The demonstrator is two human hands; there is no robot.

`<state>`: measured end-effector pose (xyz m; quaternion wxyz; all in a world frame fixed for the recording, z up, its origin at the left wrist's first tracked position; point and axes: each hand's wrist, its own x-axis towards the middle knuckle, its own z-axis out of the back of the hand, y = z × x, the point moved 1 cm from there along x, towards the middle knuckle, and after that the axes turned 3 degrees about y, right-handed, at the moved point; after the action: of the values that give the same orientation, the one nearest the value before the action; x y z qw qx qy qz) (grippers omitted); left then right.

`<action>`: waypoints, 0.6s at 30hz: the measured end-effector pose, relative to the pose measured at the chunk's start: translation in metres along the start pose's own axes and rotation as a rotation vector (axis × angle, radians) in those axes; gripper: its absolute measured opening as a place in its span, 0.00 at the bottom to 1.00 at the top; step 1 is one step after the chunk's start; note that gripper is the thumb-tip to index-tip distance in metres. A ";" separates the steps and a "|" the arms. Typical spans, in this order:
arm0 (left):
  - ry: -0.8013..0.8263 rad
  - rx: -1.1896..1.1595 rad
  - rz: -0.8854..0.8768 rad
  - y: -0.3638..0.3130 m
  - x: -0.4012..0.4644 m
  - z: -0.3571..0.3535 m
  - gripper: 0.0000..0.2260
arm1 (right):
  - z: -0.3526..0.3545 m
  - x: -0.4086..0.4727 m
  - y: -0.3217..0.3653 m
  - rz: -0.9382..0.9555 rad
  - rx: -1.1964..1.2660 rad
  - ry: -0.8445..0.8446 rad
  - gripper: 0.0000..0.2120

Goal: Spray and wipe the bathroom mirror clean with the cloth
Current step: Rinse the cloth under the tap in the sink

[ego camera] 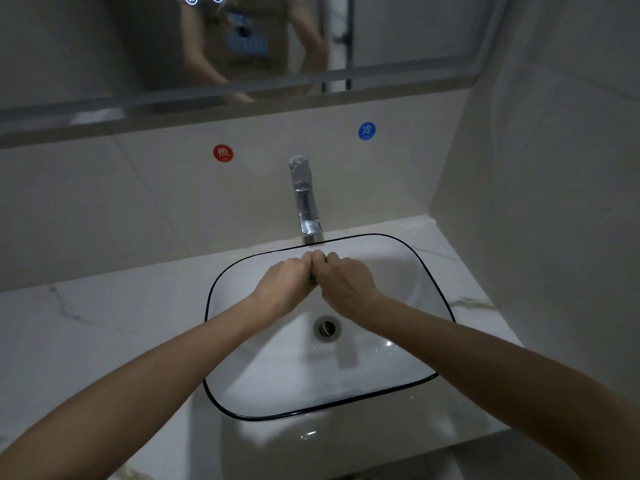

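Cloth wrung over basin; mirror not yet addressed.

The cloth [312, 279] shows only as a small dark sliver between the two fists, above the sink [429, 278], at 12 o'clock from the drain [326, 328] and just below the faucet [304, 199]. Left hand [285, 284] and right hand [344, 282] both have fingers curled tight around it, knuckles touching. The mirror [86, 46] lies at 12 o'clock beyond. No spray bottle is visible. Risks: an under-wrung cloth would likely streak the glass, and drips could wet the countertop [104, 323] during the lift.

Wall tiles bear red sticker [223, 153] "热", blue sticker [366, 130] "冷".
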<state>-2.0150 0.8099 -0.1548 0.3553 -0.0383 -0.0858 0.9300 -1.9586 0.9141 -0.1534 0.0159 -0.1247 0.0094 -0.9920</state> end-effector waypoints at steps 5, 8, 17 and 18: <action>0.016 0.106 -0.060 0.006 0.005 0.002 0.06 | 0.002 0.002 0.009 -0.135 0.240 0.241 0.12; 0.000 0.126 -0.078 0.011 0.007 0.002 0.05 | 0.005 0.001 0.016 -0.215 0.370 0.221 0.11; -0.404 0.064 -0.394 0.017 0.011 0.002 0.19 | 0.008 -0.004 0.026 -0.548 0.960 0.243 0.02; -0.406 0.069 -0.397 0.019 0.013 0.000 0.24 | 0.005 -0.005 0.026 -0.572 1.001 0.245 0.02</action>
<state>-2.0366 0.8048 -0.1589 0.5071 0.1786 -0.1294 0.8332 -1.9517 0.8884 -0.1503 -0.1967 0.0159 -0.4924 -0.8477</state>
